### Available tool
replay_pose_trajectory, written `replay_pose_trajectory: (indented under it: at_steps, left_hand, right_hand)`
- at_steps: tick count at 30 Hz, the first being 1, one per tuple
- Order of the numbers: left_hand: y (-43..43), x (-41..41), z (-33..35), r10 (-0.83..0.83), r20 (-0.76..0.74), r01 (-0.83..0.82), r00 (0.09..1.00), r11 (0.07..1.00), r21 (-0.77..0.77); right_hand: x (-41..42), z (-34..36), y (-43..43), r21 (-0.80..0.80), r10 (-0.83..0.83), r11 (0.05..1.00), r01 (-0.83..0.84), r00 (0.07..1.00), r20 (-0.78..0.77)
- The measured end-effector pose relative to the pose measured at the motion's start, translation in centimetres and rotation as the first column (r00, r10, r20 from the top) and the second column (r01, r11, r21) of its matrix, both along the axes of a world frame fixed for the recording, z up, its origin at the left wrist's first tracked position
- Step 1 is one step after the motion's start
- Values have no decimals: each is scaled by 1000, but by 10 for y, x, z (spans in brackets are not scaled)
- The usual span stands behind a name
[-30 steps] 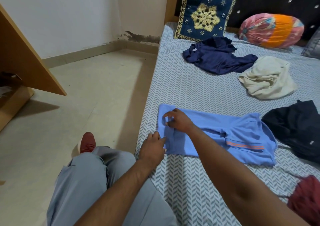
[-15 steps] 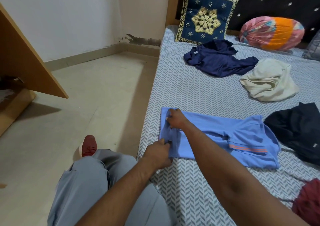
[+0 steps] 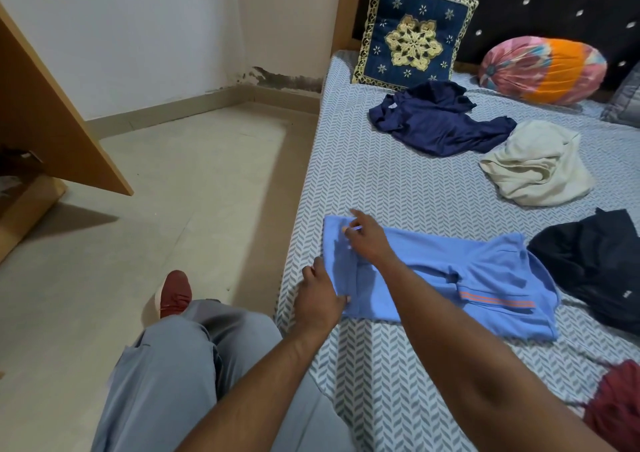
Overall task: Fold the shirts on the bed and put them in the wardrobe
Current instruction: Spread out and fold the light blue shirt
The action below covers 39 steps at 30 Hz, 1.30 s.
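A light blue shirt, folded into a long strip, lies across the patterned bed near its left edge. My left hand pinches the strip's near left corner, thumb on top. At the far left corner my right hand holds a bit of the hem between its fingers, index finger stretched out. Crumpled shirts lie further on: navy, cream, black and, at the right edge, maroon.
A blue embroidered cushion and a pink-orange bolster lean on the dark headboard. A wooden wardrobe door stands open at the left over the tiled floor. My grey-trousered knee and red shoe are beside the bed.
My two hands, bunched together on the shirt's left end half a second ago, have spread apart along that edge. The hem now lies flatter.
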<state>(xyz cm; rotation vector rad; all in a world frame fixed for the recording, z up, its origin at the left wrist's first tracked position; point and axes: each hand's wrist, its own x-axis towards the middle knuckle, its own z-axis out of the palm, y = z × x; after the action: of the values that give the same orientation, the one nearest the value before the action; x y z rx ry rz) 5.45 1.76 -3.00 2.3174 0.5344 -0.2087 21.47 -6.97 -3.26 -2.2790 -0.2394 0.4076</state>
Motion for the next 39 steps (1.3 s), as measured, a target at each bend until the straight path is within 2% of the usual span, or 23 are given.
replay_pose_trajectory:
  at_steps: [2, 4, 6, 10, 12, 15, 17, 19, 23, 28, 32, 34, 36, 39]
  left_hand:
    - [-4, 0, 2, -13, -7, 14, 1000, 995, 101]
    - [-3, -3, 1, -69, 19, 61, 997, 957, 284]
    - [-1, -7, -2, -124, 57, 95, 991, 925, 367]
    - [-2, -7, -1, 25, 27, -28, 999, 992, 123]
    - [-2, -4, 2, 152, -20, -152, 988, 988, -2]
    - [0, 0, 2, 254, -67, -262, 965, 941, -212]
    - [5, 5, 1, 252, -103, -272, 962, 903, -333]
    - [11, 10, -3, 176, -168, -232, 970, 875, -424]
    - [23, 11, -12, 59, -244, -169, 968, 871, -460]
    - [51, -11, 3, 85, -208, -190, 974, 808, -557]
    - [98, -31, 31, 179, -183, -245, 967, 855, -458]
    - [120, -41, 47, 225, -132, -255, 965, 919, -299]
    - [130, -53, 61, 229, -96, -240, 969, 962, -132]
    - [118, -61, 70, 158, 8, -157, 987, 986, -49]
  right_hand:
    - [-4, 4, 1, -161, 194, 969, -190, 981, 15]
    - [-3, 9, -1, -164, 222, 959, -231, 972, -73]
    - [-1, 12, -2, -147, 226, 959, -242, 968, -112]
    - [-2, 17, 8, -268, 252, 927, -262, 965, -72]
    - [-4, 20, 16, -321, 242, 913, -250, 968, -65]
    - [-11, 20, 31, -549, 215, 803, -233, 972, -98]
    - [-21, 19, 37, -635, 174, 740, -222, 975, -138]
    - [-32, 20, 40, -648, 121, 741, -178, 984, -133]
    - [-46, 23, 49, -646, 87, 758, -90, 996, -36]
    - [-61, 39, 76, -588, 188, 792, -161, 982, -16]
    - [-69, 49, 129, -480, 227, 845, -234, 971, -73]
    - [-72, 59, 153, -404, 207, 888, -221, 975, -77]
    - [-76, 71, 164, -346, 189, 915, -207, 978, -85]
    - [-80, 77, 154, -330, 191, 916, -230, 971, -144]
